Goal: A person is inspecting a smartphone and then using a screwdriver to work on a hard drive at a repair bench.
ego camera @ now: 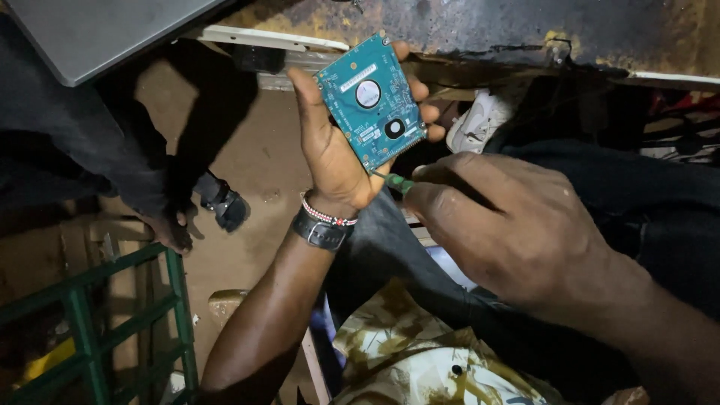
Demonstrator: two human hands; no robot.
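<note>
Left hand (330, 150) is clamped round the edges of a small hard drive (371, 101), teal board facing up so the screws are reachable. Right hand (510, 225) is closed on a green screwdriver (396, 182), tip at the drive's lower edge, over the lap

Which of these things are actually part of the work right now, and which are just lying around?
In use:
- teal circuit board drive, held in the left hand
- green-handled screwdriver, gripped in the right hand

Lying about:
- grey laptop
- green metal frame
- white shoe
- another person's hand
</note>
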